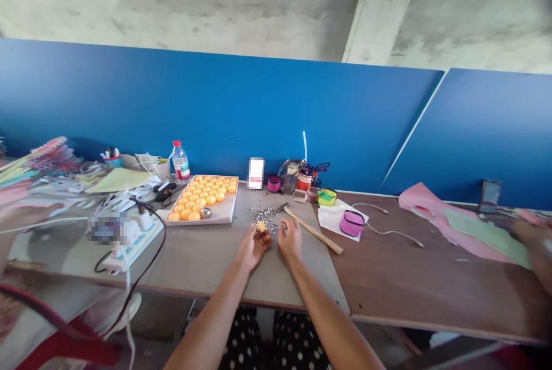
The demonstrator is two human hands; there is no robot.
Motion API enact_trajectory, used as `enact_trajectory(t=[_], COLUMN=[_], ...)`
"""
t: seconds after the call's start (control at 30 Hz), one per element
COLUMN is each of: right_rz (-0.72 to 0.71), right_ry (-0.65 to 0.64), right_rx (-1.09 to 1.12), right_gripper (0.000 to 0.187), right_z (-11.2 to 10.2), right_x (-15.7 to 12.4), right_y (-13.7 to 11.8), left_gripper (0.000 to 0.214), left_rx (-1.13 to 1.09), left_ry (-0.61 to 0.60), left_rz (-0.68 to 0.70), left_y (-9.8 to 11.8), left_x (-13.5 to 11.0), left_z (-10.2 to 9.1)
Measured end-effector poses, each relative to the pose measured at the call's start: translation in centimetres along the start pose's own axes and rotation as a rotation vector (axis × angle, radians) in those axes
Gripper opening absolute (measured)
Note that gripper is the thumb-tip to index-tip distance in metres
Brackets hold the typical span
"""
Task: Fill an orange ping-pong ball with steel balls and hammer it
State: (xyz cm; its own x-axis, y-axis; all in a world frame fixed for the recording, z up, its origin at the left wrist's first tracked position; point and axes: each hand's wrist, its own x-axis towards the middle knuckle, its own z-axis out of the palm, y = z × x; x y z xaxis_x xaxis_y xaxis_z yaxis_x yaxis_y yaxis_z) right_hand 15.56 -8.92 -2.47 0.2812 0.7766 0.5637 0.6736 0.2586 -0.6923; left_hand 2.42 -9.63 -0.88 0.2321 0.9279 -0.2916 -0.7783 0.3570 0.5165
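Note:
My left hand point(255, 248) is palm up over the desk, its fingers curled around a small orange ball point(261, 226). Close by on the right, my right hand point(290, 240) has its fingers bent together; whatever they may hold is too small to make out. Just beyond both hands lies a loose spread of small shiny metal pieces point(268, 215). A hammer point(317, 232) with a wooden handle rests to the right of my right hand. On the left, a shallow white tray point(230, 209) holds several orange balls point(202, 200) and one silvery round thing point(206, 213).
A power strip point(138, 243) with cables and a water bottle point(180, 162) stand left. Behind are a purple tape roll point(273, 184) and an orange-white container point(305, 178). A pink roll point(352, 223) lies right on white paper. Other people's hands show at both sides.

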Motion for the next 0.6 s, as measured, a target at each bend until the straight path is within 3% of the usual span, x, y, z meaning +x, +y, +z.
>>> enact_trajectory(t=[0.13, 0.3, 0.5, 0.6], right_rz=[0.045, 0.077, -0.081, -0.115], right_ry=[0.005, -0.233, -0.281, -0.241], right_rx=[-0.325, -0.51, -0.279, -0.147], right_gripper=[0.025, 0.021, 0.024, 0.029], right_z=[-0.7, -0.9, -0.5, -0.4], right_x=[0.1, 0.0, 0.0, 0.2], right_y=[-0.1, 0.2, 0.7, 1.0], left_gripper=[0.028, 0.029, 0.028, 0.027], left_rx=[-0.034, -0.096, -0.114, -0.104], left_ry=[0.004, 0.042, 0.059, 0.049], left_rz=[0.049, 0.154, 0.153, 0.137], left_y=[0.3, 1.0, 1.1, 0.9], left_x=[0.1, 0.2, 0.2, 0.2], left_z=[-0.1, -0.5, -0.6, -0.4])
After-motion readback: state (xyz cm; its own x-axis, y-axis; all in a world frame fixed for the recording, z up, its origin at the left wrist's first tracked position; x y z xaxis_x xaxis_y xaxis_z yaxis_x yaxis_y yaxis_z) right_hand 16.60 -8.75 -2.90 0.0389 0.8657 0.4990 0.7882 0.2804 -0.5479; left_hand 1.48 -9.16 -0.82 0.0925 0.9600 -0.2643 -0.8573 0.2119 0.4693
